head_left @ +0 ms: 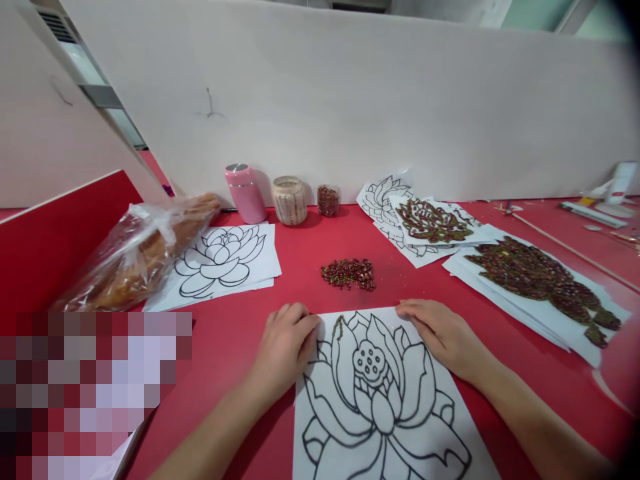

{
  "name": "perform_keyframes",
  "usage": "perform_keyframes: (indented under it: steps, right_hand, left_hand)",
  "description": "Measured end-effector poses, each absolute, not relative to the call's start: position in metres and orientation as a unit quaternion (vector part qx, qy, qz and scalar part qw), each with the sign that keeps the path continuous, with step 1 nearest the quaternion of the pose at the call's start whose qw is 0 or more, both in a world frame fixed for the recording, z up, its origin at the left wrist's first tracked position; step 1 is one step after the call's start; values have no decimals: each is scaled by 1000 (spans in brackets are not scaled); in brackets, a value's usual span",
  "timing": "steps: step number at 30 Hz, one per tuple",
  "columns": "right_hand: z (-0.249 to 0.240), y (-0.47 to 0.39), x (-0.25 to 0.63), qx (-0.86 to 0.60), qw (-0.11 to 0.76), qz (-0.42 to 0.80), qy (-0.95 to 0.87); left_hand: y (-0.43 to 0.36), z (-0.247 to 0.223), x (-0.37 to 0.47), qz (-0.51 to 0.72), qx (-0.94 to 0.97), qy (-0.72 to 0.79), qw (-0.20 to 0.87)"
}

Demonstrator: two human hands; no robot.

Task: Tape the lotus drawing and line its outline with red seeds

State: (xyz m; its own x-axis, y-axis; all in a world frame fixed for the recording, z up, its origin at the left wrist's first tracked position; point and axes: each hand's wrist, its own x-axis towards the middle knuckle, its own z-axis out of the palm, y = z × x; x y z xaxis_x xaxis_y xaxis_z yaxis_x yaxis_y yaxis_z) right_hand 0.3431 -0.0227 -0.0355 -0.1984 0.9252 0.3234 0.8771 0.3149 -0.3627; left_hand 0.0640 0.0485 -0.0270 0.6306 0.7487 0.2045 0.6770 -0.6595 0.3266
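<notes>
A white sheet with a black lotus line drawing (415,437) lies flat in front of me on the red table. Small green beans are stuck along one petal line near its top left. My left hand (287,343) is at the upper left edge, its fingers curled and closed on the paper's border. At the upper right corner, my right hand (443,333) grips the sheet, fingers together along the edge. Just beyond the paper sits a loose pile of mixed red and green beans (349,273), touched by neither hand.
Along the white partition (340,100) stand a pink flask (246,193), a ribbed jar (289,200) and a small bean container (329,201). Bagged bread (145,253) overlaps another lotus drawing (225,263) at left. Bean-covered pictures (540,280) lie at right. The lower left is pixelated.
</notes>
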Motion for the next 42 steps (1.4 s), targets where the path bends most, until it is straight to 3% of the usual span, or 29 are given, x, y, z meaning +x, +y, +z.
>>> perform_keyframes:
  steps: [9, 30, 38, 42]
  right_hand:
    - [-12, 21, 314, -603, 253, 84, -752]
    - [-13, 77, 279, -621, 126, 5, -773]
    - [-4, 70, 282, -641, 187, 37, -744]
    - [8, 42, 274, -611, 230, 125, -747]
  left_hand:
    - [43, -25, 68, 106, 899, 414, 95]
    - [42, -24, 66, 110, 897, 412, 113]
    - [44, -27, 63, 131, 899, 400, 122]
    - [44, -27, 64, 141, 895, 403, 128]
